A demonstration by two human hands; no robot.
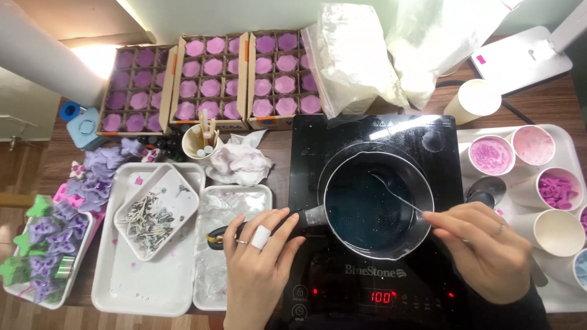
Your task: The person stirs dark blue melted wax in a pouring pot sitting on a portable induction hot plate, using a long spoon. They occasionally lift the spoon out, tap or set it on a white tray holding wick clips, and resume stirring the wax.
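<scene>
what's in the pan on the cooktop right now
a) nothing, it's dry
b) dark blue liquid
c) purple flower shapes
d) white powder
b: the pan on the black cooktop holds dark blue liquid, with the right hand dipping a thin spoon into it and the left hand on the pan's handle.

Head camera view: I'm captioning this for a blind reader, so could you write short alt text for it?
A left hand grips the handle of a saucepan of dark blue liquid on a black induction cooktop, while the right hand stirs it with a thin metal utensil. Boxes of purple flower-shaped candles, white trays and paper cups surround it.
</scene>
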